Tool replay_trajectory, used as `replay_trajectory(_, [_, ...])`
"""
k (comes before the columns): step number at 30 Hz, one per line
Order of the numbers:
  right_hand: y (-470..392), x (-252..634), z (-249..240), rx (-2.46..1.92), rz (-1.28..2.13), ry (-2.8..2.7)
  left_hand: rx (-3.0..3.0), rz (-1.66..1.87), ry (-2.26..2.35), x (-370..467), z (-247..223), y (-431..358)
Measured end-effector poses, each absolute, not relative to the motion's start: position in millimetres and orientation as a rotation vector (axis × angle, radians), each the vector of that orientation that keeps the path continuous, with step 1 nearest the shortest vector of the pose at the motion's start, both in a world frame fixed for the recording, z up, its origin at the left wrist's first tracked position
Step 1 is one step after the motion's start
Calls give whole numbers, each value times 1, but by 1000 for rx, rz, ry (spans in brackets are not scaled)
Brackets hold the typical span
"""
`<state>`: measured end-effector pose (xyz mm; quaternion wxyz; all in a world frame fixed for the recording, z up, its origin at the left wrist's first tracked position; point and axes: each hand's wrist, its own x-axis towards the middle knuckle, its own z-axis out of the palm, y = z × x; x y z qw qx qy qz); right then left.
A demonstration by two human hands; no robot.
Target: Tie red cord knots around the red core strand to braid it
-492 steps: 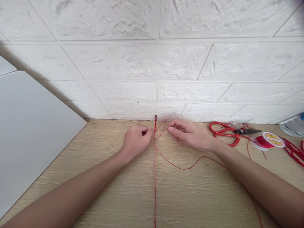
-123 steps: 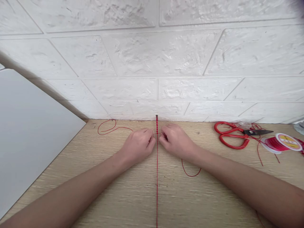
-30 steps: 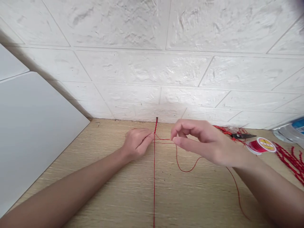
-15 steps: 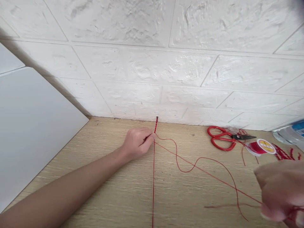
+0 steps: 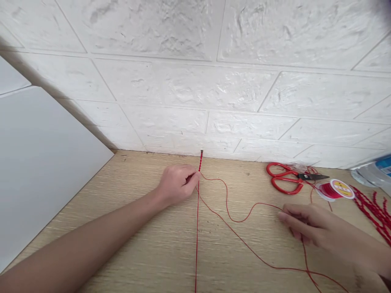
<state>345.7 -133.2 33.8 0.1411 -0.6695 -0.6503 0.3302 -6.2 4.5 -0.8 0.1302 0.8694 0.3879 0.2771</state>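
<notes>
While the left hand (image 5: 179,185) is pinching red cord (image 5: 200,164) just below its twisted section, which is running from a dark peg (image 5: 202,152) by the wall (image 5: 171,89), the right hand (image 5: 314,226) is meeting a loose strand (image 5: 240,221), its thumb and fingers close together, though whether they are gripping it I cannot tell. Red-handled scissors (image 5: 287,185) and a spool (image 5: 334,189) are lying beyond that hand on the wooden tabletop (image 5: 146,252).
</notes>
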Motion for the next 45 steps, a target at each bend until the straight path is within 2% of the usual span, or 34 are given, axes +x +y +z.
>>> replay_trajectory(4, [-123,335,21,-1907,1355,-1864,2530,810,1121,-5,-1,5])
replay_trajectory(9, [-96,302,17,-1764,1695,-1622,2531,812,1111,-5,-1,5])
replay_trajectory(14, [-55,269,13,-1563,1759,-1339,2537,803,1110,-5,-2,6])
replay_trajectory(17, [-37,259,8,-1372,1686,-1089,2532,818,1111,-4,-1,5])
replay_trajectory(20, [-31,260,2,-1228,1456,-1034,2521,813,1115,-4,0,5])
replay_trajectory(23, [-35,271,2,-1246,1192,-1263,2508,802,1123,-4,0,5])
replay_trajectory(26, [-42,279,11,-1301,1006,-1760,2510,794,1119,-4,-1,5])
replay_trajectory(29, [-46,280,19,-1282,983,-2181,2514,793,1120,-4,-1,5])
replay_trajectory(33, [-45,279,20,-1401,911,-2346,2517,780,1125,-5,-2,6])
replay_trajectory(38, [-44,283,24,-1402,917,-2315,2503,782,1112,-5,-2,7])
replay_trajectory(45, [-77,249,53,-1315,1019,-2119,2478,756,1144,-4,-1,6])
